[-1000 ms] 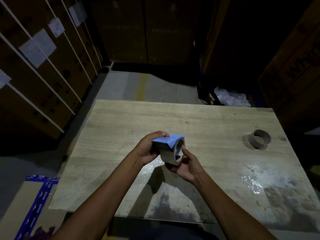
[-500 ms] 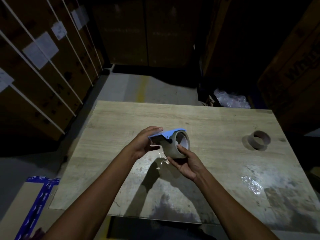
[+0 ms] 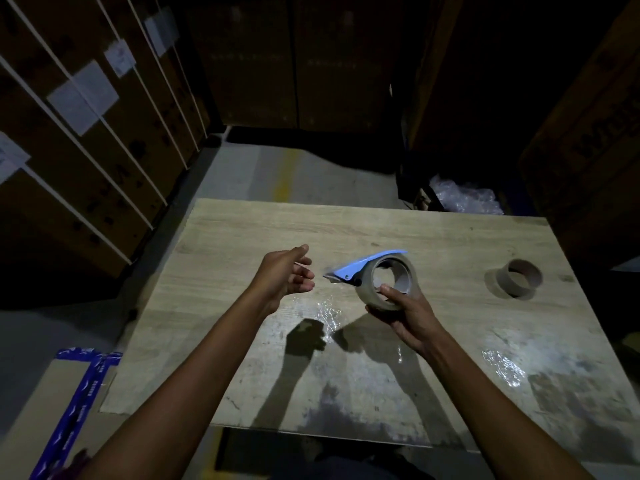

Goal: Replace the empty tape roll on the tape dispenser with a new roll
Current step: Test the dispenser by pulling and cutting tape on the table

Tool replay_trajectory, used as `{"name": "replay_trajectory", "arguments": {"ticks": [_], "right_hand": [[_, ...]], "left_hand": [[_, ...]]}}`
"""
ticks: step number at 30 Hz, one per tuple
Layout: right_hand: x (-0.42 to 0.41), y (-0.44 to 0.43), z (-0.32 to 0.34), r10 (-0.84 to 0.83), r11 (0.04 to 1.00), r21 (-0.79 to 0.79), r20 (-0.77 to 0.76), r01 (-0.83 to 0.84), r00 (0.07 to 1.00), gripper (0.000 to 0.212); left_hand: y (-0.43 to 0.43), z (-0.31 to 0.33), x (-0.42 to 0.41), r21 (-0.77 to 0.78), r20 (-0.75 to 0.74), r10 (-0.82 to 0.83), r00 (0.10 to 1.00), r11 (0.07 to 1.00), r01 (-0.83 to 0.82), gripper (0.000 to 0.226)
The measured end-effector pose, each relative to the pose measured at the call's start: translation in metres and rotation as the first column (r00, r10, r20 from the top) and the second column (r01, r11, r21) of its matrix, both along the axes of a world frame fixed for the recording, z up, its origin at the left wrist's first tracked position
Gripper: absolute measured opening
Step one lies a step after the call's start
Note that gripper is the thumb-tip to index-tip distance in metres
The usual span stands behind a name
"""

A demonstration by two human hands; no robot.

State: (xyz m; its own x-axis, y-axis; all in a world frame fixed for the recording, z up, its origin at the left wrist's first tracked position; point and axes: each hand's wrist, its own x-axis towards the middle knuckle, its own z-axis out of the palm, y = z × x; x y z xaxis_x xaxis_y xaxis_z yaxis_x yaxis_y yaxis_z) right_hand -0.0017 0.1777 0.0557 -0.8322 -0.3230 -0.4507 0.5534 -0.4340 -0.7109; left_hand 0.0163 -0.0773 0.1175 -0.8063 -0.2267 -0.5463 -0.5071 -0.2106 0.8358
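A blue tape dispenser (image 3: 363, 266) carries a full roll of clear tape (image 3: 393, 282) and hangs above the middle of the wooden table (image 3: 242, 230). My right hand (image 3: 405, 310) grips the roll from below, thumb on its inner rim. The dispenser's cutter end points left. My left hand (image 3: 285, 275) floats a little left of that cutter, fingers apart and holding nothing. An empty brown cardboard core (image 3: 519, 277) stands on the table at the right.
Scraps of clear film lie on the table, one patch (image 3: 327, 317) below the hands and another (image 3: 502, 367) at the right. Strapped cardboard boxes (image 3: 79, 140) rise at left. A box with blue tape (image 3: 79, 393) sits on the floor, lower left.
My left hand has let go of the dispenser's blue front and moved left, opening. My right hand has carried the dispenser and roll a little to the right.
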Motion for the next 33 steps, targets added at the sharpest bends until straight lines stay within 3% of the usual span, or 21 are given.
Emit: {"name": "replay_trajectory", "arguments": {"ticks": [5, 13, 15, 17, 19, 22, 27, 30, 33], "right_hand": [[-0.009, 0.018, 0.010, 0.124, 0.929, 0.369, -0.244, -0.026, 0.962, 0.071], [-0.024, 0.050, 0.012, 0.321, 0.794, 0.607, -0.382, -0.027, 0.866, 0.074], [-0.029, 0.059, 0.009, 0.353, 0.770, 0.638, -0.400, -0.019, 0.846, 0.078], [-0.033, 0.067, 0.009, 0.375, 0.753, 0.658, -0.417, -0.010, 0.828, 0.079], [-0.036, 0.073, 0.013, 0.387, 0.746, 0.666, -0.429, -0.003, 0.816, 0.078], [-0.043, 0.082, 0.014, 0.403, 0.728, 0.686, -0.443, 0.012, 0.801, 0.078], [-0.054, 0.097, 0.004, 0.454, 0.663, 0.748, -0.438, 0.034, 0.776, 0.082], [-0.058, 0.106, -0.012, 0.488, 0.605, 0.794, -0.426, 0.056, 0.762, 0.084], [-0.056, 0.115, -0.034, 0.526, 0.550, 0.833, -0.401, 0.060, 0.750, 0.082]], "left_hand": [[0.020, -0.013, -0.013, 0.068, 0.114, -0.088, 0.990, 0.994, 0.080, 0.052], [0.060, -0.045, -0.024, 0.144, 0.238, -0.140, 0.961, 0.984, 0.107, 0.056], [0.070, -0.056, -0.028, 0.174, 0.254, -0.161, 0.954, 0.978, 0.119, 0.047], [0.080, -0.062, -0.032, 0.196, 0.264, -0.164, 0.950, 0.974, 0.114, 0.020], [0.089, -0.067, -0.035, 0.185, 0.281, -0.143, 0.949, 0.978, 0.093, 0.015], [0.100, -0.075, -0.042, 0.112, 0.288, -0.130, 0.949, 0.989, 0.102, 0.023], [0.122, -0.098, -0.050, -0.137, 0.233, -0.125, 0.964, 0.978, 0.160, 0.024], [0.137, -0.117, -0.052, -0.341, 0.159, -0.131, 0.978, 0.923, 0.179, 0.024], [0.150, -0.137, -0.051, -0.447, 0.136, -0.139, 0.981, 0.875, 0.186, 0.027]]}}
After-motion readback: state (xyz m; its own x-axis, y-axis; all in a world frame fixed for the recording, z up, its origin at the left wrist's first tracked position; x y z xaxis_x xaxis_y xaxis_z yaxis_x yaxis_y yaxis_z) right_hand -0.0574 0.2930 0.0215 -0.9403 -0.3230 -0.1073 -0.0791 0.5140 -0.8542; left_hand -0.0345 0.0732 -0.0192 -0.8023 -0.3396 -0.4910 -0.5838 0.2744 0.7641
